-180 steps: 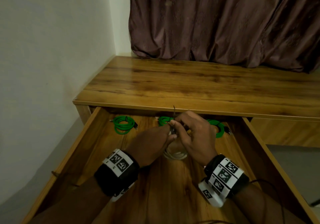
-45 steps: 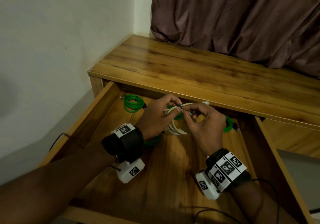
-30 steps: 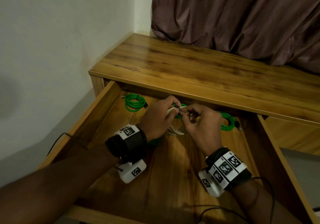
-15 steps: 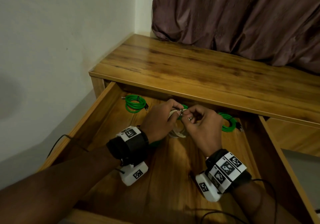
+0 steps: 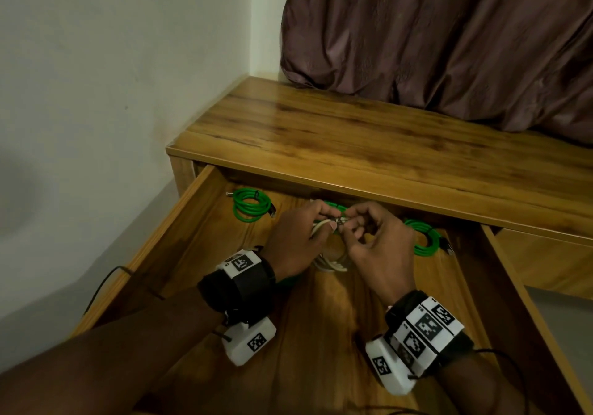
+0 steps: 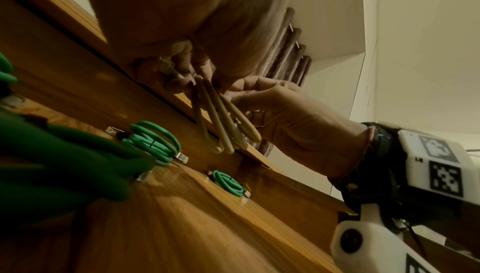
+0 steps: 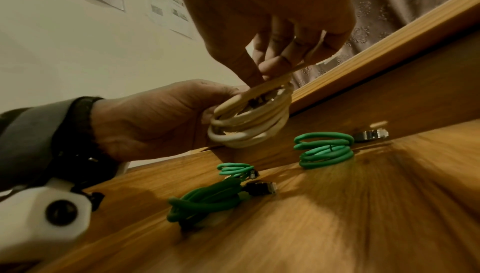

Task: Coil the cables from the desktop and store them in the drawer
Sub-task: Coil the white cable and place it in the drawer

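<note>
Both hands have drifted left since six seconds back. Left hand [image 5: 296, 238] and right hand [image 5: 378, 247] pinch the white cable [image 7: 249, 125] above the drawer [image 5: 337, 318], probably tying it. Light, springy; hold the bundled loops together.

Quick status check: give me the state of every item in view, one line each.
Drawer: pulled open.
White cable: coiled, held above the drawer floor by both hands.
Left hand: grips the white coil.
Right hand: pinches the coil's top.
Green cables: coiled, lying in the drawer.
Desktop: no cables visible.
</note>
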`<state>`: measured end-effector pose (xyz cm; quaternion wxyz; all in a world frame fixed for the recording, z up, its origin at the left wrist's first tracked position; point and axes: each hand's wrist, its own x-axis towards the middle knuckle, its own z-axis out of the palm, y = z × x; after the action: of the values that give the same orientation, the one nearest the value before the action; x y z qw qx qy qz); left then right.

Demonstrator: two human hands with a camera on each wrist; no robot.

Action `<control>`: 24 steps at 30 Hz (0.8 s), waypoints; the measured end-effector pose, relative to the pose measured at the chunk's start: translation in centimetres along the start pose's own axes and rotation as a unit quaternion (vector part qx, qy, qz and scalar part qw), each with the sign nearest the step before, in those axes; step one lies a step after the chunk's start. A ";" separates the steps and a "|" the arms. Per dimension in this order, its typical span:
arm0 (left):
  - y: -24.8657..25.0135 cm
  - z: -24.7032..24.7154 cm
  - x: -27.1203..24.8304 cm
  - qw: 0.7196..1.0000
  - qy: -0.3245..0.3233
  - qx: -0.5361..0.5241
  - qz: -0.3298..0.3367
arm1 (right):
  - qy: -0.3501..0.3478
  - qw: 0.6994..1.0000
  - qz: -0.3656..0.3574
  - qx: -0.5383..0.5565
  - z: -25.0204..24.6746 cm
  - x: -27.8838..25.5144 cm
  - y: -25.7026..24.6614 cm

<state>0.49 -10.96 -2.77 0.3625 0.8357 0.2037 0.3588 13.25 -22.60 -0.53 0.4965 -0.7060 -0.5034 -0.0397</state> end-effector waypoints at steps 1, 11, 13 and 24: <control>0.1 0.0 0.1 1.000 0.000 -0.001 -0.004 | 0.008 1.000 0.001 0.003 0.0 0.0 0.0; 0.6 -0.6 -0.1 1.000 -0.016 -0.022 0.004 | 0.004 0.998 0.036 0.046 -0.8 0.0 0.1; 0.5 -0.7 -0.2 1.000 -0.023 -0.018 0.011 | -0.010 0.997 0.051 0.054 -1.0 0.2 0.2; -0.2 -0.4 -0.4 0.995 -0.054 0.024 0.076 | -0.023 0.981 -0.016 -0.189 -2.3 0.1 -0.7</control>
<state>-0.07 -10.93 -2.89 0.3246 0.8754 0.1282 0.3344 13.81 -24.20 1.13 0.3413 -0.7799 -0.5092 -0.1259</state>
